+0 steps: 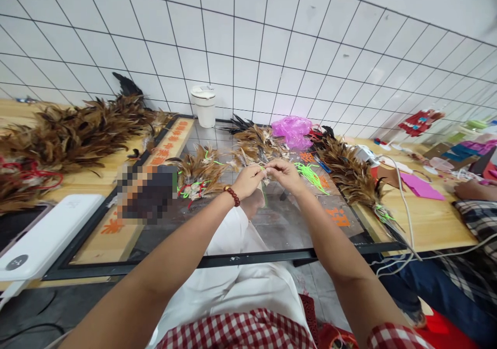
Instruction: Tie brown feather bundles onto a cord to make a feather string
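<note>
Left hand and right hand meet at the fingertips over clear tabletop, both pinched closed, any item between them too small to make out. Brown feather bundle lies just beyond the fingertips, green cords just beside the right hand. Second feather bundle, with red and green strands, near left hand's outer side.

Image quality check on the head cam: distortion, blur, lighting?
Head view: wide-angle distortion, dark grout lines slanting across the white tiled wall; head view: lighting bright, no hard shadows on that wall; head view: square-block pixelation left of centre, hiding detail; head view: fingertip detail too small and soft to read at left grip and right grip.
</note>
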{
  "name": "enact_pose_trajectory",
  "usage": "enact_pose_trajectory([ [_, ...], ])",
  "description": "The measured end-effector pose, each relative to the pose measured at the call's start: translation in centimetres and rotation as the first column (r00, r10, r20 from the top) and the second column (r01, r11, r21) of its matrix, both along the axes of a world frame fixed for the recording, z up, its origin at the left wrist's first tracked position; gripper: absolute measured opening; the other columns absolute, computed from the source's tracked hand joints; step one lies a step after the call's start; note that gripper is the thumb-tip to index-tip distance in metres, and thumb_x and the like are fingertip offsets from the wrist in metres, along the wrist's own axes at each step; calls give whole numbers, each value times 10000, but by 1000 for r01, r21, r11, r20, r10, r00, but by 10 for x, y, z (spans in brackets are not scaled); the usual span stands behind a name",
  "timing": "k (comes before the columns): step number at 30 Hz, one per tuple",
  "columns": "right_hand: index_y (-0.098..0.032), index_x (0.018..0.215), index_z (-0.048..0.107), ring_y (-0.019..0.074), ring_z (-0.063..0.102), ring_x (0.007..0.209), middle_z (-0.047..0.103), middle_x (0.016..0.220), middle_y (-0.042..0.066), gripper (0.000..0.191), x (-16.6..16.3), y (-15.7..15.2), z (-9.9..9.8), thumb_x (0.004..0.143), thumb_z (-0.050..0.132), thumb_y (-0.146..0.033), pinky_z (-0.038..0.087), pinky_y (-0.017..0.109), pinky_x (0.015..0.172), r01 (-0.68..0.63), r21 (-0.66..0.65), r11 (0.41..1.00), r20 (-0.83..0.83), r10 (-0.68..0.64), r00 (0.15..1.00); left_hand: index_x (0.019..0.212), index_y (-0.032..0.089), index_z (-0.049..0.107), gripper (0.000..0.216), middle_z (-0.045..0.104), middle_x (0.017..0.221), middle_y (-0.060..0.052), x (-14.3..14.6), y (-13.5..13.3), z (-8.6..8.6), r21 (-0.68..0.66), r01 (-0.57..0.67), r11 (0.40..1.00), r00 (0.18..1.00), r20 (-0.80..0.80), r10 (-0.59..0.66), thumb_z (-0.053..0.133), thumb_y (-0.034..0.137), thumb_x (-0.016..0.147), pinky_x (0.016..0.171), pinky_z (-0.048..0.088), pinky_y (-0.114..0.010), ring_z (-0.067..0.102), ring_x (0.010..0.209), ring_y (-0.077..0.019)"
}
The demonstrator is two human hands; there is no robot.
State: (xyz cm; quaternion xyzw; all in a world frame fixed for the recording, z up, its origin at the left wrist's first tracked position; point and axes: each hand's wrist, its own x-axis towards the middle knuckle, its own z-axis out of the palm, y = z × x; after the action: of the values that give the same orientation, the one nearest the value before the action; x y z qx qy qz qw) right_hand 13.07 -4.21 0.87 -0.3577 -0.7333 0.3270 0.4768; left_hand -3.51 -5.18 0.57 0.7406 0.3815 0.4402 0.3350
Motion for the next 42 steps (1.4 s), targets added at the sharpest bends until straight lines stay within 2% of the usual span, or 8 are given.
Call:
enact_pose_trajectory([
  [3, -175, 743, 648, 130, 524, 657, 607, 693, 8, 252, -1, -1, -1, 752, 646, -427, 426, 269, 651, 36, -76, 996, -9, -37, 999, 609, 165, 632, 241, 584, 698, -32, -1, 2, -2, -12, -19, 1000, 999, 47, 20, 528, 257, 807, 728, 401, -268, 531, 727, -156],
  [12, -181, 755, 628, 109, 488, 611, 579, 672, -9, 313, -11, -4, 0, 705, 675, -486, 415, 253, 618, -54, -251, 966, -147, 17, 989, 482, 174, 566, 254, 527, 633, -15, 0, 1, -2, -24, -42, 999, 996, 73, 43, 588, 190, 735, 716, 395, -261, 485, 669, -139],
  [20, -222, 693, 700, 152, 555, 792, 613, 771, 17, 152, -9, 1, -4, 657, 747, -362, 444, 303, 760, 99, 27, 995, -169, -93, 981, 617, 143, 688, 78, 640, 715, -41, 2, 0, 4, -330, -27, 944, 887, 427, 175, 663, 195, 669, 732, 421, -256, 553, 717, -132],
  [24, -211, 788, 714, 147, 567, 749, 645, 817, 32, 235, -9, 1, -8, 640, 749, -390, 466, 292, 692, 111, -62, 992, -139, -118, 983, 655, 126, 690, 108, 650, 701, -40, 2, -1, 5, -439, 34, 898, 820, 525, 226, 717, 220, 607, 698, 433, -250, 557, 682, -122],
  [31, -136, 722, 691, 98, 509, 528, 630, 617, 16, 303, -15, 0, -18, 652, 704, -431, 404, 226, 498, 124, -196, 973, -72, -140, 988, 616, 165, 659, 38, 624, 755, -44, -5, 7, 1, -163, -179, 970, 917, 330, 225, 673, 182, 646, 777, 429, -285, 558, 773, -152],
  [35, -141, 684, 687, 101, 508, 507, 630, 599, 18, 264, -27, -8, -14, 643, 699, -402, 401, 232, 488, 175, -209, 962, -94, -198, 976, 646, 196, 664, 70, 624, 888, -70, -12, 2, 3, 174, -393, 903, 919, 77, 386, 624, 154, 685, 915, 357, -377, 513, 967, -227],
  [38, -151, 675, 689, 111, 528, 538, 654, 630, 25, 243, -37, -16, -8, 633, 699, -390, 432, 250, 535, 157, -225, 962, -142, -192, 971, 748, 212, 687, 106, 618, 1056, -78, -15, -3, 4, 293, -361, 885, 928, 23, 371, 585, 184, 739, 952, 323, -387, 473, 1071, -247],
  [42, -166, 705, 701, 119, 534, 560, 659, 632, 16, 255, -41, -23, -1, 613, 729, -402, 445, 260, 561, 102, -235, 967, -204, -151, 967, 862, 214, 682, 205, 645, 1015, -77, -16, -3, 3, 232, -221, 947, 975, 53, 214, 480, 221, 829, 892, 384, -315, 549, 957, -190],
])
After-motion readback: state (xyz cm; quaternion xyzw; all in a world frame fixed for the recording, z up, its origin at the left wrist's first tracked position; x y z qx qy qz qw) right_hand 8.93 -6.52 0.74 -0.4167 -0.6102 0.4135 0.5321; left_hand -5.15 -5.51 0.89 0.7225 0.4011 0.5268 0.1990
